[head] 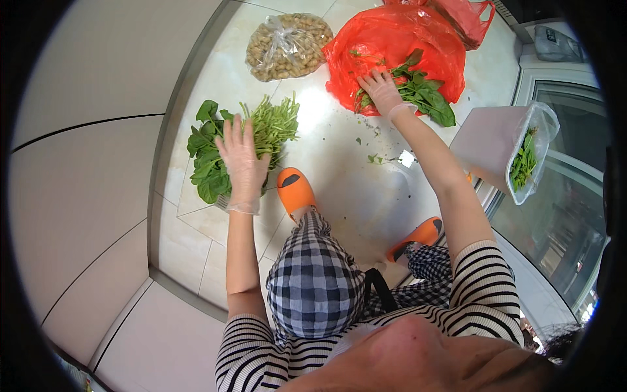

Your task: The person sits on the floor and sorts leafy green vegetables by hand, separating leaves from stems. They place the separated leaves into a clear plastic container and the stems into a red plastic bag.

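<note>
My left hand [242, 164], in a clear disposable glove, lies with spread fingers over a heap of leafy greens [208, 161], their leaves to the left and cut stems to the right. The heap seems to rest on a container, mostly hidden. My right hand [383, 93], gloved the same way, reaches over the stems of more leafy greens [426, 95] on an open red plastic bag [348, 34]. Its fingers are apart; whether the fingertips touch the stems is hard to tell.
A clear bag of peanuts in shells [289, 46] sits between the greens and cabinets [88, 171]. At right stands a lined bin [477, 142] with leaf scraps. Bits of leaf and soil and a white scrap [406, 158] lie on the tiles, near my orange slippers [296, 191].
</note>
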`<state>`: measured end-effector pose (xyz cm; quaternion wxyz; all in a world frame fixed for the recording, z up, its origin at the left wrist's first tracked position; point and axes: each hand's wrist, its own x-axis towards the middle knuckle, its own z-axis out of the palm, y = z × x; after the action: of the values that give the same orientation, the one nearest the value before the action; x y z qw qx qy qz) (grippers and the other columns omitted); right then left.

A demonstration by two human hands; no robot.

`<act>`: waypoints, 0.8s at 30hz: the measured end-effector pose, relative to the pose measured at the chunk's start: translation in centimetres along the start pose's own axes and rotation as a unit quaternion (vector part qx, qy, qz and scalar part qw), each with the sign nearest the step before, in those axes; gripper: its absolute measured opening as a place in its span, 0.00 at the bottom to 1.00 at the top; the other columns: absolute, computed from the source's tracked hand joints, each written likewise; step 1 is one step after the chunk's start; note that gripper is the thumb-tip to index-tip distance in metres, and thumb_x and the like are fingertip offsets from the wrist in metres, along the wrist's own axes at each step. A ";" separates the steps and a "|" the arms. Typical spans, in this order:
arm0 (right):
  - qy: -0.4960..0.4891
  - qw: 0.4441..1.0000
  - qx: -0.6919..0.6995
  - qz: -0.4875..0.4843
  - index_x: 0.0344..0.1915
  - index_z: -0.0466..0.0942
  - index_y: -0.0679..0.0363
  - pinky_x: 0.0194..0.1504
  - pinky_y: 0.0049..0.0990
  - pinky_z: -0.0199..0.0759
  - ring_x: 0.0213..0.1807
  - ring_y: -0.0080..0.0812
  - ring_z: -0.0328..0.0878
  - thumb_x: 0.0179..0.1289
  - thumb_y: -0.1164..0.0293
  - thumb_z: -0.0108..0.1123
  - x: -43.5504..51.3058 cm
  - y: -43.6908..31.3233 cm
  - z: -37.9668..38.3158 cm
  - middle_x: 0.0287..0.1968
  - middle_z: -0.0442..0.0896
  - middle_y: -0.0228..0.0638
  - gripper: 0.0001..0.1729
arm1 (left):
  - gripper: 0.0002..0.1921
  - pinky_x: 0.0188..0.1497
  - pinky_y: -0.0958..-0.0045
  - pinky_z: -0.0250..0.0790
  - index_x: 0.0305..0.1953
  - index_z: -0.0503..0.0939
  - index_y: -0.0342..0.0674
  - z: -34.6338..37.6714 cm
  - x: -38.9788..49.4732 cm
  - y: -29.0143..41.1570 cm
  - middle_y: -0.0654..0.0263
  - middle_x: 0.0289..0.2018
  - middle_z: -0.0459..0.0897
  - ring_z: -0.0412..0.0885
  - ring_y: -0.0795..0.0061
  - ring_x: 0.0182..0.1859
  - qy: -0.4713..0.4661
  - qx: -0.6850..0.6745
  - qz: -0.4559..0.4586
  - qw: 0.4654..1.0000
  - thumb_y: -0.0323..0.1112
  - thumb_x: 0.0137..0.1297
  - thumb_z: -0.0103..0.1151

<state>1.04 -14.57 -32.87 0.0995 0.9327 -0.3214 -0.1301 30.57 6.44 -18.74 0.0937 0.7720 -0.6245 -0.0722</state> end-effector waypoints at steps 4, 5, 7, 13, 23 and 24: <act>-0.074 0.997 -0.034 -0.014 0.59 0.69 0.51 0.66 0.38 0.50 0.60 0.36 0.65 0.60 0.71 0.48 0.1 0.4 0.9 0.51 0.74 0.32 0.25 | 0.35 0.68 0.45 0.45 0.59 0.68 0.44 4.4 2.0 5.4 0.59 0.61 0.66 0.57 0.54 0.67 -0.023 -0.048 0.167 0.985 0.26 0.43 0.62; -0.074 0.997 -0.023 -0.015 0.56 0.71 0.51 0.66 0.38 0.50 0.59 0.36 0.65 0.60 0.71 0.48 0.1 0.5 0.9 0.50 0.74 0.32 0.22 | 0.31 0.68 0.46 0.45 0.57 0.70 0.43 6.3 2.6 7.0 0.60 0.60 0.67 0.59 0.55 0.66 -0.007 -0.070 0.228 0.971 0.27 0.46 0.60; -0.093 0.996 -0.004 -0.014 0.50 0.74 0.51 0.66 0.38 0.51 0.58 0.36 0.66 0.59 0.70 0.48 -0.1 0.8 0.8 0.48 0.74 0.31 0.18 | 0.27 0.69 0.49 0.45 0.58 0.69 0.41 10.2 4.5 9.2 0.60 0.61 0.67 0.59 0.58 0.66 -0.076 -0.056 0.292 0.952 0.29 0.52 0.53; 0.016 0.972 0.232 0.038 0.42 0.76 0.54 0.66 0.40 0.51 0.51 0.40 0.71 0.51 0.79 0.53 -2.6 3.2 -0.9 0.40 0.78 0.37 0.17 | 0.26 0.71 0.51 0.40 0.63 0.65 0.41 18.8 9.1 10.7 0.60 0.66 0.62 0.55 0.61 0.70 -0.175 0.055 0.265 0.947 0.29 0.61 0.44; 0.237 0.664 0.674 0.221 0.47 0.77 0.63 0.53 0.20 0.68 0.49 0.21 0.75 0.59 0.88 0.50 -8.8 15.6 -15.4 0.47 0.80 0.27 0.18 | 0.24 0.70 0.48 0.39 0.63 0.66 0.42 18.4 10.3 12.2 0.60 0.66 0.62 0.55 0.59 0.70 -0.248 0.103 0.251 0.930 0.32 0.63 0.40; 0.231 0.666 0.663 0.252 0.47 0.77 0.63 0.53 0.21 0.68 0.49 0.21 0.75 0.59 0.87 0.51 -8.8 15.7 -16.1 0.46 0.80 0.27 0.17 | 0.24 0.70 0.48 0.39 0.63 0.66 0.43 18.1 10.4 12.5 0.60 0.66 0.62 0.55 0.59 0.70 -0.262 0.113 0.250 0.925 0.32 0.63 0.40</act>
<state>-9.78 -19.59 -11.86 -0.4450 0.6363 -0.5124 0.3668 16.68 -7.22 -33.30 -0.1462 0.5498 -0.8035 -0.1751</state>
